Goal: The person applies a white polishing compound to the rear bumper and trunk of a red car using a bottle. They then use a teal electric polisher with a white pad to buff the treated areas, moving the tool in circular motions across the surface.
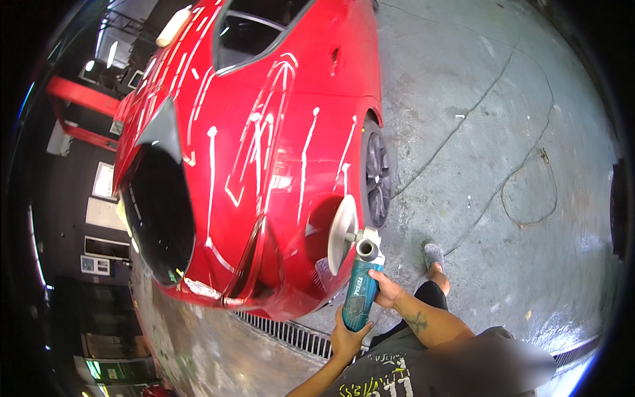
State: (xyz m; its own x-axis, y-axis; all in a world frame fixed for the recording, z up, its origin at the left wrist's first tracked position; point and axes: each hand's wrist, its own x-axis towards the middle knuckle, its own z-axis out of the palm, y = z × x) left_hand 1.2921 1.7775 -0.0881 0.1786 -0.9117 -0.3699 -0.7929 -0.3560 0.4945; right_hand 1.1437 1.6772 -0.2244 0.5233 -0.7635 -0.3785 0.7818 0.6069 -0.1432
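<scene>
A teal angle polisher [359, 298] with a grey metal head is held between my two hands. Its round, pale polishing pad [340, 233] stands on edge against the rear side panel of a glossy red car [291, 126], just behind the rear wheel [377, 175]; full contact is hard to make out. My left hand [346, 339] wraps round the lower end of the teal body. Higher up, my right hand [387, 290] grips the body's side, thumb across it. The car's paint carries long white light reflections.
Thin cables [476, 106] snake over the grey floor [456, 165] to the right, one lying in a loop. A slotted drain grate [284, 333] runs behind the car. My foot [434, 253] stands beside the wheel. Red lift arms [83, 96] show beyond the car.
</scene>
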